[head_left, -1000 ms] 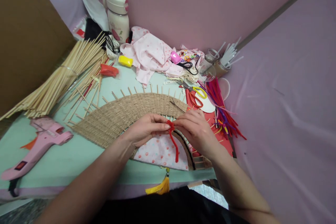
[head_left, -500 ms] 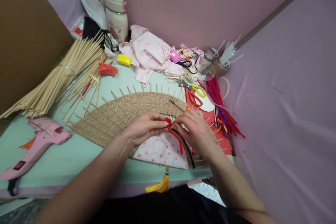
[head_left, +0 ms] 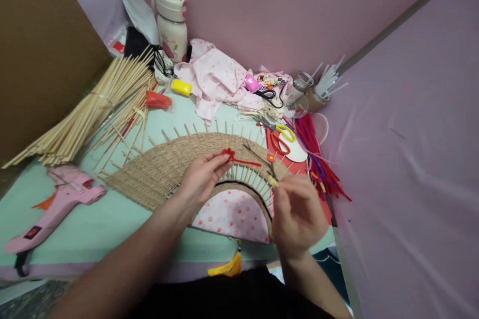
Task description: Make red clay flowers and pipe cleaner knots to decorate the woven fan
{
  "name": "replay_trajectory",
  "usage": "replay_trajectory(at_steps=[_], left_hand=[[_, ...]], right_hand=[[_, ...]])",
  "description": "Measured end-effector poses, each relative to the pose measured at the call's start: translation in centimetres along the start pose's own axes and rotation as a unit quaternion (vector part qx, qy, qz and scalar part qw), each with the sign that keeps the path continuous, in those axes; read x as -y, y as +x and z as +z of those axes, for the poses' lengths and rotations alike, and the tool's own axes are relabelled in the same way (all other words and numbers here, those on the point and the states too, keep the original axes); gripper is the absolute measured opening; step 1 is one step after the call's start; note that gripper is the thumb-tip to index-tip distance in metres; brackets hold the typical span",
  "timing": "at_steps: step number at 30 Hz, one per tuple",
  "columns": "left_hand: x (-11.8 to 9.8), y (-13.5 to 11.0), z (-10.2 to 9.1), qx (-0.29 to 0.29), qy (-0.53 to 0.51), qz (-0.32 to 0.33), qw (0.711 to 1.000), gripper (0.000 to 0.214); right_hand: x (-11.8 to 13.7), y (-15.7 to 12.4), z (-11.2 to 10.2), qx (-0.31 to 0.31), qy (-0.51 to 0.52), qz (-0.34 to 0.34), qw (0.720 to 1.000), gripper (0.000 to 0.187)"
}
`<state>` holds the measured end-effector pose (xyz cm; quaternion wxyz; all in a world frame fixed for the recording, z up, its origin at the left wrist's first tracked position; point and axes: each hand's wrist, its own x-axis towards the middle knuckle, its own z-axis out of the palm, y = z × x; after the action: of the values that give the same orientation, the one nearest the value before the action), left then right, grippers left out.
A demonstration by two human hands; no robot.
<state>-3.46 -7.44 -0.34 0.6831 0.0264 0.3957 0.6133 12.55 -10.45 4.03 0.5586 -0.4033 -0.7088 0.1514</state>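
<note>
My left hand pinches a red pipe cleaner flower between thumb and fingertips, and the flower's straight tail points right. Apart from it, my right hand is closed, with a small yellow fuzzy piece at its fingertips. Beneath both hands lies a woven fan with wooden ribs and a half-round of pink patterned fabric at its base. A dark twig and a little red flower with a yellow middle rest on the fan's right part. A yellow tassel hangs below.
A pink glue gun lies left, below bundled sticks. Scissors and pipe cleaners lie right. Behind are a bottle, pink cloth, a yellow packet and a red packet.
My hands have parted. The right one moved down and right, and a yellow piece now shows at its fingertips. The red flower rose slightly left, its tail swinging from downward to rightward.
</note>
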Motion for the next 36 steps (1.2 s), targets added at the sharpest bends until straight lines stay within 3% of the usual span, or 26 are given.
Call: replay_trajectory(at_steps=[2, 4, 8, 12, 23, 29, 36], left_hand=[[0.1, 0.0, 0.0, 0.001, -0.037, 0.011, 0.999, 0.013], [0.2, -0.3, 0.0, 0.023, -0.062, -0.013, 0.998, 0.013], [0.4, -0.9, 0.2, 0.103, -0.07, -0.052, 0.991, 0.006], [0.8, -1.5, 0.4, 0.136, -0.068, -0.054, 0.987, 0.005], [0.9, -2.6, 1.0, 0.102, 0.004, -0.012, 0.995, 0.021], [0.7, -2.4, 0.7, 0.13, 0.048, -0.018, 0.99, 0.021], [0.6, -2.4, 0.5, 0.152, 0.098, 0.002, 0.983, 0.025]], right_hand=[[1.0, -1.3, 1.3, 0.077, 0.038, 0.001, 0.996, 0.017], [0.9, -2.2, 2.8, 0.122, 0.064, 0.066, 0.988, 0.011], [-1.0, -2.3, 4.6, 0.076, 0.103, 0.207, 0.97, 0.009], [-2.0, -1.8, 4.5, 0.048, 0.116, 0.228, 0.966, 0.008], [-2.0, -1.4, 4.1, 0.018, 0.009, 0.118, 0.993, 0.007], [-2.5, -0.6, 3.0, 0.063, -0.042, 0.073, 0.994, 0.006], [-2.6, 0.2, 2.0, 0.12, -0.127, -0.029, 0.984, 0.01]])
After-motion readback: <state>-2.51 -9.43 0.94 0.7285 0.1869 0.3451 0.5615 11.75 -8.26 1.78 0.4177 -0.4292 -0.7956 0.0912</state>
